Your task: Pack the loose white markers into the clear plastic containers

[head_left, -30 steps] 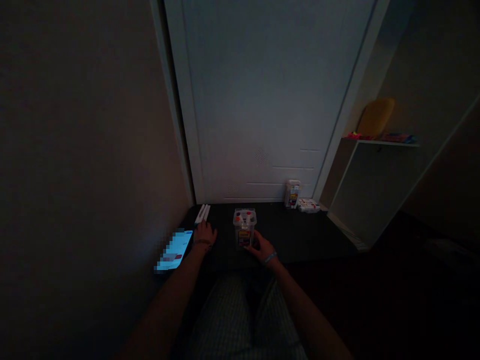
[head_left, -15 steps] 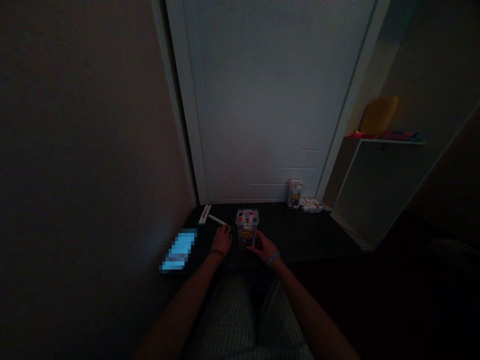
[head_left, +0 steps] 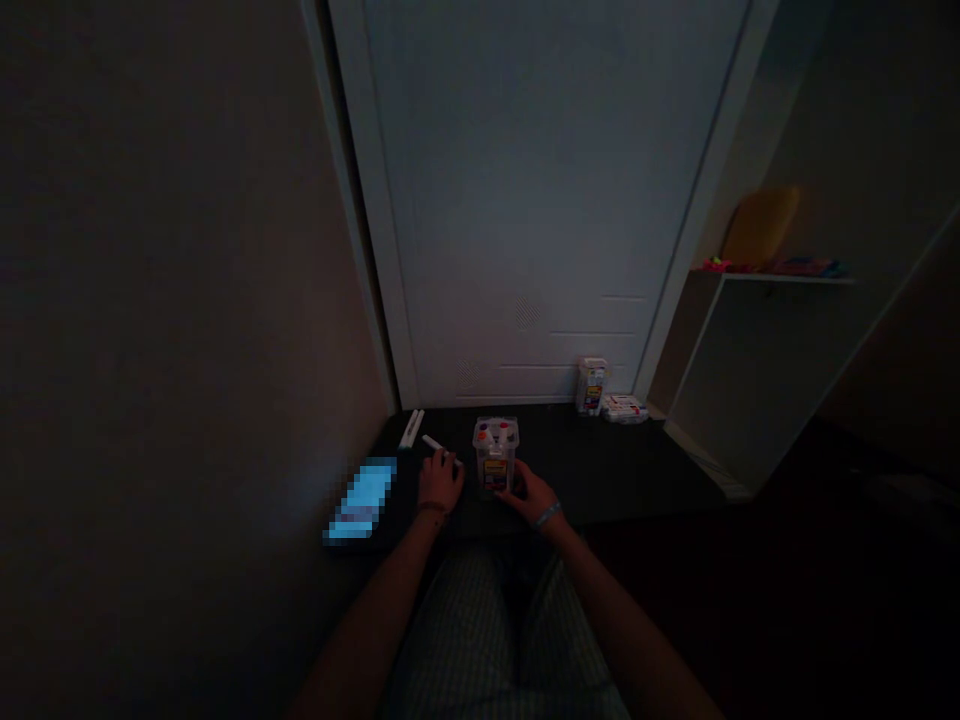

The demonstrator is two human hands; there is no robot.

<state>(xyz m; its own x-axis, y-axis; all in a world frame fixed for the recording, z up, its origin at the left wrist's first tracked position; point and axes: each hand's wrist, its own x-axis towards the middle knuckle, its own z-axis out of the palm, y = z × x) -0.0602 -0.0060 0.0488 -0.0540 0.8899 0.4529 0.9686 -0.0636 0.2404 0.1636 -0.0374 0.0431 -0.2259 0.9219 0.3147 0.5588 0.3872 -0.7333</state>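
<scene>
My left hand (head_left: 441, 482) has its fingers closed over a white marker (head_left: 432, 442), whose far end sticks out beyond the fingertips. To the left of it, two white markers (head_left: 411, 429) lie side by side on the dark tabletop (head_left: 600, 475). A clear plastic container (head_left: 495, 455) with a yellow and dark label stands upright in front of me. Inside it are several markers with coloured ends, orange, red and dark ones among them. My right hand (head_left: 531, 494) grips the lower right side of this container, thumb toward me.
A bright, pixelated screen (head_left: 361, 500) lies at the left edge near the wall. By the white door (head_left: 525, 200) stand a second labelled container (head_left: 592, 386) and a flat white pack (head_left: 625, 408). A white cabinet (head_left: 772, 350) is at the right. The light is dim.
My left hand has moved right from beside the two markers, and a single marker now lies apart from them, under its fingers. The right hand stays on the container.
</scene>
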